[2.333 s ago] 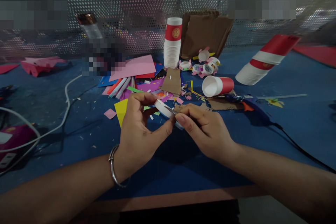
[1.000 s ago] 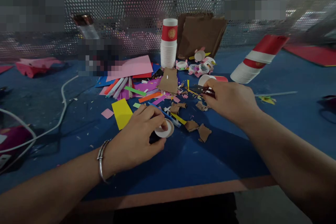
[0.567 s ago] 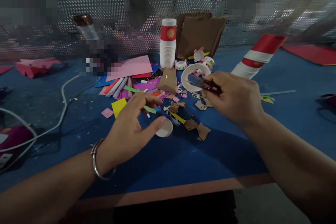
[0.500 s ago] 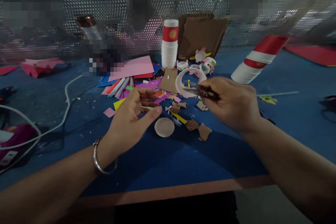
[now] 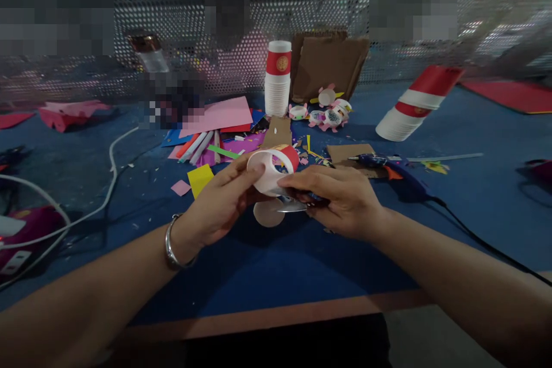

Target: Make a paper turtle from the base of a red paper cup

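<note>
My left hand (image 5: 226, 198) is closed around the near-left side of a cut paper cup (image 5: 269, 175), white inside with a red band outside. The cup is tilted, and I look through its open ring. My right hand (image 5: 345, 198) grips scissors (image 5: 295, 206) with shiny blades under the cup; the handles are mostly hidden by the fingers. Its fingertips also touch the cup's right side. Below the blades a round pale paper disc (image 5: 268, 215) lies on the blue table (image 5: 267, 276), partly covered.
A glue gun (image 5: 388, 167) with a black cord rests by cardboard on the right. Behind stand a cup stack (image 5: 278, 83), a leaning cup stack (image 5: 414, 106) and cardboard sheets (image 5: 330, 66). Small paper crafts (image 5: 330, 118), coloured paper (image 5: 218, 115) and scraps lie mid-table. A white cable (image 5: 111, 167) curves left.
My left hand was open and empty; now it holds the paper cup. The cup and the scissors have come nearer and to the left. The glue gun has come into view.
</note>
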A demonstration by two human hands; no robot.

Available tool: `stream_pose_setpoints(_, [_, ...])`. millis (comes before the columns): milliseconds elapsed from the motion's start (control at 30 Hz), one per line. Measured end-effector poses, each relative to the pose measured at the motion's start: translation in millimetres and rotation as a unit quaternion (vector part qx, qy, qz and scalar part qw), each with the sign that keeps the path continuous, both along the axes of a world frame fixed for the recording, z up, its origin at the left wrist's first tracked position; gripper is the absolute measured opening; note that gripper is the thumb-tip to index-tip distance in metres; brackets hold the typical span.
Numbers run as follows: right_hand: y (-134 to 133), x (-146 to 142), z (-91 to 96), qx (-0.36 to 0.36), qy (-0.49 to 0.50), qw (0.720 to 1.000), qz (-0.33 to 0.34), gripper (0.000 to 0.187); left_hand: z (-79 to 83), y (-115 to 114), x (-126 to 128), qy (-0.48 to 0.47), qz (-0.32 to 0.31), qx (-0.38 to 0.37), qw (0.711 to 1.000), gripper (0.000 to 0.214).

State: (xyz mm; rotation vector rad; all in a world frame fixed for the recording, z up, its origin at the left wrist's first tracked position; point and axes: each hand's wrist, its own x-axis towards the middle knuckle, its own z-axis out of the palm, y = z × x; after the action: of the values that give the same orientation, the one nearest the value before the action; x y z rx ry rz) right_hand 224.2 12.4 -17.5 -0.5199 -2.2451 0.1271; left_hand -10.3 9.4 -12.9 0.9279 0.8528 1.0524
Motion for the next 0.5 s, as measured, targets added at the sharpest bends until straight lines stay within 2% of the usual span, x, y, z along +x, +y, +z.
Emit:
stream_pose_setpoints(100, [-3,-5,-0.6,-0.088,0.102,0.991,-0.005,0.047,-4.7,1,-1,0.001,0.039,0.04,0.998,0.033])
stream_pose_setpoints(233, [1,-9,1.5,-0.266,0.213,0.937,-0.071,0.042,-7.5,1,2,0.002,0.113,0.061,0.992,0.018])
stream_pose_setpoints(333, [6,-10,4.2,-0.399,0.246,0.882,-0.048,0.035,-7.6,-2,5,0.012,0.089,0.099,0.991,0.027])
stream_pose_setpoints(400, [6,-11,6.7,-0.449,0.251,0.858,-0.009,0.038,-8.7,-4,5,0.038,0.058,0.128,0.989,0.038])
stream_pose_setpoints(433, [5,-11,8.6,-0.457,0.249,0.854,0.002,0.042,-9.6,-5,4,0.054,0.046,0.144,0.987,0.044])
stream_pose_setpoints(500, [5,-7,14.7,-0.436,0.244,0.866,-0.016,0.046,-11.5,-6,2,0.086,0.03,0.18,0.979,0.055])
